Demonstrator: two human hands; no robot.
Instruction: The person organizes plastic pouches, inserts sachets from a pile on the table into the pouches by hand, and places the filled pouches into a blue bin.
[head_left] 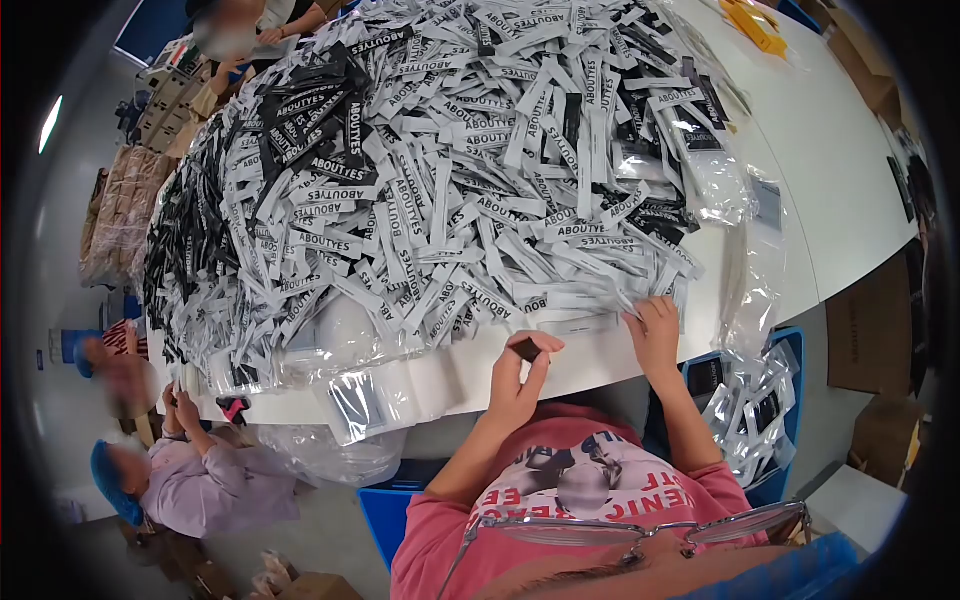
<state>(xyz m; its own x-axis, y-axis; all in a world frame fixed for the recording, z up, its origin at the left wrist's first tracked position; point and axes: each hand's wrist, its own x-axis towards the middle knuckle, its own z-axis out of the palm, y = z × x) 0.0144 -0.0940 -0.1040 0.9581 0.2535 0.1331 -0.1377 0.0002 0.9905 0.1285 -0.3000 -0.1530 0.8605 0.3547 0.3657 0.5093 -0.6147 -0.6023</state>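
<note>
My left hand [515, 385] is over the table's near edge, thumb and fingers closed around a small dark flat piece [527, 349]. What exactly that piece is, I cannot make out. To its right, my right hand [655, 335] pinches the end of a white stick packet [622, 300] at the near edge of the heap. A big heap of white packets [440, 215] printed ABOUTYES spreads over the table in front of both hands. Black packets [320, 115] of the same print lie on top towards the left.
Clear plastic bags [385, 395] lie at the white table's [850, 200] near edge, left of my hands. A blue bin [785, 400] of packed sachets stands at my right. Along the left side a person in a blue cap [115, 480] works; another person [285, 25] is at the far side.
</note>
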